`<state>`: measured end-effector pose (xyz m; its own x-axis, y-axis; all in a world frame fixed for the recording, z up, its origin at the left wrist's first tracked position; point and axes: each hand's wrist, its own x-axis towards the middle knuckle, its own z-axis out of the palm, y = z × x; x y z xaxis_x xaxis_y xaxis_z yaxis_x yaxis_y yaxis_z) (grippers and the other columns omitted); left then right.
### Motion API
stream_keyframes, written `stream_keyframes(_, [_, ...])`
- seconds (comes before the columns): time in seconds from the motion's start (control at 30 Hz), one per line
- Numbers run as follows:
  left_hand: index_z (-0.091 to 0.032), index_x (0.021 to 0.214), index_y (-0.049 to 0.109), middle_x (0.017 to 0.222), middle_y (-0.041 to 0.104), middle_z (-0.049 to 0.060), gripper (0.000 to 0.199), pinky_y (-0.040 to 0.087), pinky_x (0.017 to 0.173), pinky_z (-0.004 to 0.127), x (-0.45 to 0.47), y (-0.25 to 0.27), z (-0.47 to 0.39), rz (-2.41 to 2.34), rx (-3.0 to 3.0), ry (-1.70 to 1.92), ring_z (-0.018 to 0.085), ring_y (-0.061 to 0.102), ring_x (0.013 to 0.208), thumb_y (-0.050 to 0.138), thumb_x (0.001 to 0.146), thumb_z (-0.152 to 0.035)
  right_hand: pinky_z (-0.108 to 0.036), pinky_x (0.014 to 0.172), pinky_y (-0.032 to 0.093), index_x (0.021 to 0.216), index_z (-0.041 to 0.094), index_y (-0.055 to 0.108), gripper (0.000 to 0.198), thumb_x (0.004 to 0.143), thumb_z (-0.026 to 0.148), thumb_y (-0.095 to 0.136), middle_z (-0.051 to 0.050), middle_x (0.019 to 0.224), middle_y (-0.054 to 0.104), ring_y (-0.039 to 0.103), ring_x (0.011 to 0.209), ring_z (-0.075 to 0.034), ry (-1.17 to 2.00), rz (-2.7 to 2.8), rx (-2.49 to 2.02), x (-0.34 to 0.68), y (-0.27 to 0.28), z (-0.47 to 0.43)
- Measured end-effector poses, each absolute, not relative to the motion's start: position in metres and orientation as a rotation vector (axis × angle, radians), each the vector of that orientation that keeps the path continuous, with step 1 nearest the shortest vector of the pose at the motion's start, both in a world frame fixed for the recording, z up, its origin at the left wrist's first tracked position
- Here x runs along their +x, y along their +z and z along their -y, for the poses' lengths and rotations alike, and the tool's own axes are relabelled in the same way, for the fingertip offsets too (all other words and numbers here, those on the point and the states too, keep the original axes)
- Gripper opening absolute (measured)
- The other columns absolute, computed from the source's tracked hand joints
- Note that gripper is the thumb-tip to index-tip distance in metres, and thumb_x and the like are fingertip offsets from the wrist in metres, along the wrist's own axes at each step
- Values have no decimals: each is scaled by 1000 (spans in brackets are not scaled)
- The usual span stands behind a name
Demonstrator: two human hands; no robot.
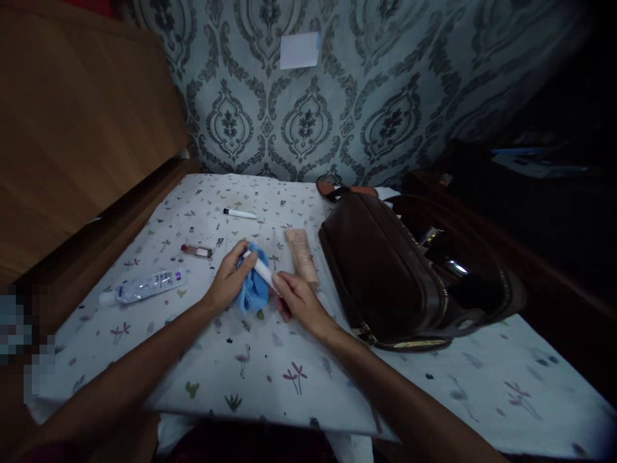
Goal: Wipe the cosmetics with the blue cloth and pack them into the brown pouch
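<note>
Between my two hands is a slim white tube (263, 271), slanting down to the right. My left hand (227, 278) is closed around a crumpled blue cloth (254, 297), its thumb pressing on the upper end of the tube. The fingers of my right hand (303, 302) pinch the tube's lower end. Just beyond my right hand lies a beige squeeze tube (301, 252). To the left of my left hand rest a small reddish lip gloss tube (196, 251) and a clear squeeze tube with a white cap (152, 286).
A white pen-like stick with a dark end (240, 213) lies farther back on the printed tablecloth (270, 386). On the right stands an unzipped dark brown bag (376, 257) with shiny items inside. Wooden furniture (87, 116) borders the left; patterned wallpaper (308, 122) rises behind.
</note>
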<state>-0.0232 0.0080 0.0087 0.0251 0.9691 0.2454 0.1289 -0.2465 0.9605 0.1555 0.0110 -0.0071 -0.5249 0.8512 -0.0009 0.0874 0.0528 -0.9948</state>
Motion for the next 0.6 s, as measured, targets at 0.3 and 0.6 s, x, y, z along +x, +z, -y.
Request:
stream_keyframes(0.3, [-23, 73, 38, 66, 35, -5, 35, 34, 60, 26, -26, 12, -8, -1384, 1778, 1416, 13, 37, 61, 43, 100, -43, -20, 37, 25, 87, 20, 52, 44, 85, 63, 64, 6, 53, 57, 40, 35, -5, 2054, 1406, -746, 151, -6, -4])
stream_keyframes(0.6, [-22, 75, 43, 66, 39, -4, 38, 36, 59, 26, -26, 17, -7, -1263, 1724, 1434, 13, 38, 60, 44, 100, -51, -17, 37, 25, 81, 15, 63, 41, 83, 56, 70, 7, 47, 49, 36, 38, -4, 2365, 1054, -552, 151, -7, -6])
